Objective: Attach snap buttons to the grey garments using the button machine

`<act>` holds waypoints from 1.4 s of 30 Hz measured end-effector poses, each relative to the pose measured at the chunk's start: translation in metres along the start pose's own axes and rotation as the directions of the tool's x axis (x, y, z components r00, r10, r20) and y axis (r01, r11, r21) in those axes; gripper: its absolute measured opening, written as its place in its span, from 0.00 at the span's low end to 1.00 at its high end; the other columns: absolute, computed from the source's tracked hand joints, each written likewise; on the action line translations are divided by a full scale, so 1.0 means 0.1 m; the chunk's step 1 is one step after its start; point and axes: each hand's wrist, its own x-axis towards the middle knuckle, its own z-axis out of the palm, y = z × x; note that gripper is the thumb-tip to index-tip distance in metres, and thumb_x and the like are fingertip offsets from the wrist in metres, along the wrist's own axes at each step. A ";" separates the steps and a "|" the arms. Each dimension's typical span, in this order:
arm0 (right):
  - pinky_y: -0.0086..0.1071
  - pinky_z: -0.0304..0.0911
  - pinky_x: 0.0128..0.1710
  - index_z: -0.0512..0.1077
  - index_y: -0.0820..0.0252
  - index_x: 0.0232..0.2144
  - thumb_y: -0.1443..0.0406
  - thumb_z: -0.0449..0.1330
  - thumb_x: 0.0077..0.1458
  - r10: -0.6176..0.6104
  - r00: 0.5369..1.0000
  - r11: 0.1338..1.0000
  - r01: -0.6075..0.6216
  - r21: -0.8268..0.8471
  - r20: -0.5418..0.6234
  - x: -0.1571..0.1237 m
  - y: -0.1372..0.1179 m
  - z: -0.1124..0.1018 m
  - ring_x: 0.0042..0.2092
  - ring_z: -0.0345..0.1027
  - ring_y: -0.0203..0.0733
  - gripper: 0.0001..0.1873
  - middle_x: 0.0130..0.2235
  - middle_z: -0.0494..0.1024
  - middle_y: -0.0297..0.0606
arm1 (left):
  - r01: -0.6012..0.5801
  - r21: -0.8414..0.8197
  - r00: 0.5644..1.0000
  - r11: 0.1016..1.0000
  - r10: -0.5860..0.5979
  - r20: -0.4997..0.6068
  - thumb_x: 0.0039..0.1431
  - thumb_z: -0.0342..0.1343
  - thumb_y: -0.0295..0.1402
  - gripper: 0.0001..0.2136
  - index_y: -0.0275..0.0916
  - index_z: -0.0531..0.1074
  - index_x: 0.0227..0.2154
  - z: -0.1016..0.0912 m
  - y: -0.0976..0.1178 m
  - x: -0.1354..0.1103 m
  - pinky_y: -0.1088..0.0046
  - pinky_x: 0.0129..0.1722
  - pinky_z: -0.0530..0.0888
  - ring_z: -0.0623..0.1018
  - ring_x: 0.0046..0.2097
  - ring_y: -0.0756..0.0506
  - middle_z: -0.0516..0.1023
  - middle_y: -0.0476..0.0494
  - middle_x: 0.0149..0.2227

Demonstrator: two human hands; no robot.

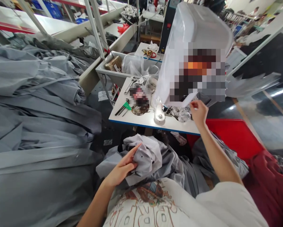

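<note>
My left hand (122, 168) is closed on bunched grey fabric (153, 154) in my lap, its index finger stretched along the top and its other fingers partly hidden. A small dark dot shows on the cloth beside that fingertip. My right hand (200, 113) is raised over the right end of a white worktable (141, 121), fingers curled into a pinch. What they hold, if anything, is too small to tell. Just left of it, a large translucent white plastic bin (191, 25), partly pixelated, stands tilted above a rounded white metal part (159, 115). Small clear bags (184, 115) lie beside my right hand.
Green-held hex keys (126, 105) lie on the table's left side. Behind stands a grey trough (113, 74) with plastic and a tape roll. Grey fabric is heaped at left (37, 126). At right are a red bin (228, 129) and dark red cloth (266, 186).
</note>
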 end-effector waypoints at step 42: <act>0.32 0.59 0.50 0.65 0.62 0.51 0.55 0.58 0.57 -0.543 0.401 0.656 -0.346 0.671 0.738 -1.21 -1.36 0.27 0.49 0.63 0.40 0.23 0.48 0.69 0.42 | -0.071 0.184 0.973 0.980 0.027 0.229 0.47 0.49 0.22 0.30 0.41 0.63 0.57 0.12 0.55 0.31 0.81 0.22 0.56 0.60 0.23 0.55 0.69 0.50 0.28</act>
